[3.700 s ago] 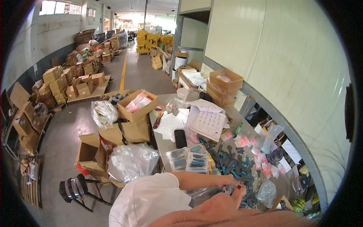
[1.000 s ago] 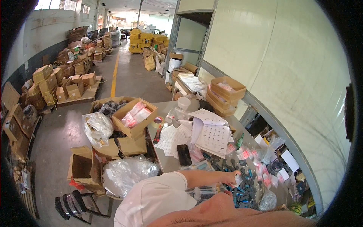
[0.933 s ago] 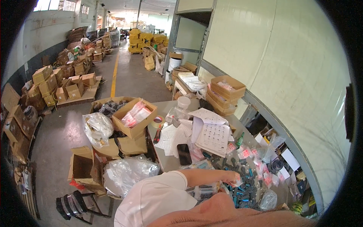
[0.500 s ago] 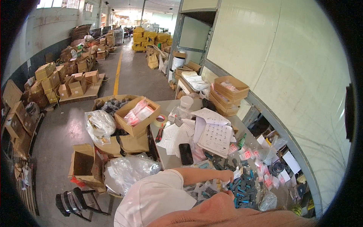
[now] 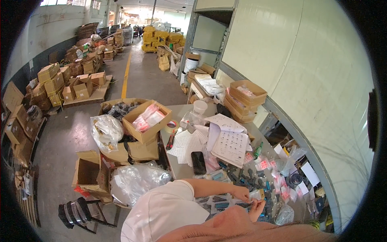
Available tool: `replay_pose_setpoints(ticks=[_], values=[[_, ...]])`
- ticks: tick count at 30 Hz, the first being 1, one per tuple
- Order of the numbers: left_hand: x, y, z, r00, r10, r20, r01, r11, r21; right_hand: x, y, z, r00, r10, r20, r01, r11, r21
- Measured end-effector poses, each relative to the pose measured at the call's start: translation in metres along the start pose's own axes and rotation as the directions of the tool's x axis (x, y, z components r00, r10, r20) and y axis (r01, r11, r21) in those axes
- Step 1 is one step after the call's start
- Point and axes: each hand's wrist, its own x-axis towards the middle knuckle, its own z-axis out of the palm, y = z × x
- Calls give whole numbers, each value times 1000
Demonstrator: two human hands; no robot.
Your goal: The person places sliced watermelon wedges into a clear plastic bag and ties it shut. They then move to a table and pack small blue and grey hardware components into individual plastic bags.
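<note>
Over the cluttered table my left hand (image 5: 242,194) and my right hand (image 5: 256,209) are close together, their fingers pinched. Between them is a small clear plastic bag (image 5: 255,195), which both seem to grip; its contents are too small to make out. Below and around the hands lie many small dark-grey and blue plastic parts (image 5: 246,177), some in clear bags (image 5: 215,201) beside my left forearm. Pink-and-white small packets (image 5: 278,181) are strewn to the right. My right forearm is mostly hidden at the lower edge.
A black phone (image 5: 198,163), printed sheets (image 5: 229,141), a tape roll (image 5: 171,125) and a red-black cutter (image 5: 170,140) lie on the table. An open carton (image 5: 146,121) of pink bags stands at left. A black stool (image 5: 76,213) is lower left, a pale wall panel (image 5: 318,80) right.
My right hand has risen from among the loose parts to meet my left hand. The small plastic bag now shows between their fingers.
</note>
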Motion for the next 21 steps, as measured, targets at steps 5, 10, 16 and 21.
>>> replay_pose_setpoints(ticks=[5,10,16,21], values=[[9,-16,5,976,134,-173,-114,986,119,7,-29,15,999,-37,-37,36,998,-44],[23,-30,13,927,218,-306,-209,976,62,6,-10,-11,1000,-6,3,6,1000,23],[27,-24,19,946,228,-229,-181,961,209,8,-18,-7,996,81,33,-74,982,-174],[22,-7,15,970,127,-208,-95,983,160,7,5,-9,996,-34,-80,3,934,-357]])
